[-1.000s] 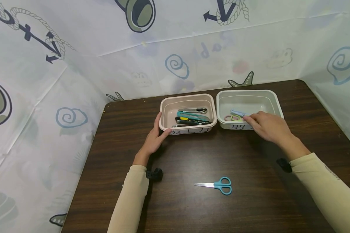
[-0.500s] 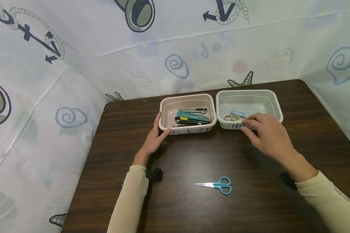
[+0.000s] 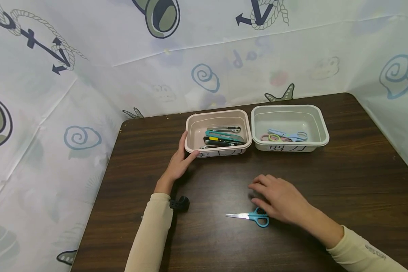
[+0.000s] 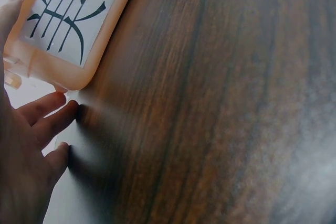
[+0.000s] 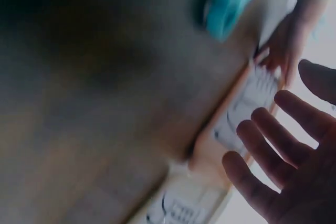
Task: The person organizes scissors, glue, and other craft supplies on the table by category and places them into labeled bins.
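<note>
My left hand [image 3: 177,166] rests at the near left corner of the pink bin [image 3: 217,151], thumb on the front rim and fingers along its left side. In the left wrist view, loosely straight fingers [image 4: 44,116] lie beside the bin's corner. Several utility knives [image 3: 224,139] lie inside that bin. Over the table, my right hand [image 3: 282,198] holds nothing, its thumb near the handles of the teal-handled scissors [image 3: 258,217]. These lie flat, blades pointing left. The right wrist view, blurred, shows the right hand's fingers [image 5: 268,150] spread apart.
A pale grey bin [image 3: 292,109] stands to the right of the pink one. It contains light blue scissors [image 3: 285,135] and pink and green handles [image 3: 274,138]. Both bins carry lettered labels. A printed cloth [image 3: 176,75] hangs behind the dark wooden table [image 3: 136,151].
My right hand has left the grey bin and moved down and left to the teal-handled scissors. The light blue scissors now show fully in that bin. My left hand stays put.
</note>
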Demonstrator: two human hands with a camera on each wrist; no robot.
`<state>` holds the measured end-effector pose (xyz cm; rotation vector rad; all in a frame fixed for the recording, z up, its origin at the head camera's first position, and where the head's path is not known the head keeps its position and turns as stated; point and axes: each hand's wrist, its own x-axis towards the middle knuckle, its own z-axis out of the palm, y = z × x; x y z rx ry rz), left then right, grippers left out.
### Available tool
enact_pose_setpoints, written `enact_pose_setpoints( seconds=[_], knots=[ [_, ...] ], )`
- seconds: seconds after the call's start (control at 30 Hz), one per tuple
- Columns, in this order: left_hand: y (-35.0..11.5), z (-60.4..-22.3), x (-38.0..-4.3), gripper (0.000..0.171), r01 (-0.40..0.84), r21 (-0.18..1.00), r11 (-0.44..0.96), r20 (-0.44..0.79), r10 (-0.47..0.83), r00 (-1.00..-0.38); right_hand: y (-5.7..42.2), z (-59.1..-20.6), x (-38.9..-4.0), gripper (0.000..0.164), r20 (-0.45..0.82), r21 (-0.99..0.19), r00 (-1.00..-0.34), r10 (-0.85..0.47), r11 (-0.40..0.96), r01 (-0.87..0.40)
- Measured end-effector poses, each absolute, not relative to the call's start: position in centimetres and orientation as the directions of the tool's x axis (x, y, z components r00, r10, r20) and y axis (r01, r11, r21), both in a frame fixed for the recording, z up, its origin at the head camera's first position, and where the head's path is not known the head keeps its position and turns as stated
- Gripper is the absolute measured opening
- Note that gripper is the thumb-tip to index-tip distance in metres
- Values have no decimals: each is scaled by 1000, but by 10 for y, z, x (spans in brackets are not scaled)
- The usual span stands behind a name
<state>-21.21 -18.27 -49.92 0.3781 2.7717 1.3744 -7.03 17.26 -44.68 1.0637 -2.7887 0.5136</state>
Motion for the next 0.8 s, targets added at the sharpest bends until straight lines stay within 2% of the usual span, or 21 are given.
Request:
enact_pose_setpoints(
  seconds=[0.2,0.4,0.6,0.8],
  knots=[
    [-183,-499,-212,85,195,787,585,76,222,-972,157,-464,-51,50,85,-307,-722,-687,671,-675],
    [-183,-499,-212,85,181,786,591,68,209,-976,147,-473,-41,59,54,-283,-685,-726,647,-708],
    [-183,-499,-211,84,186,787,588,70,215,-974,144,-479,-36,44,106,-198,-656,-747,631,-750],
    [-183,-498,-212,84,193,790,581,74,223,-972,142,-479,-31,29,180,-184,-664,-726,638,-748]
  ],
)
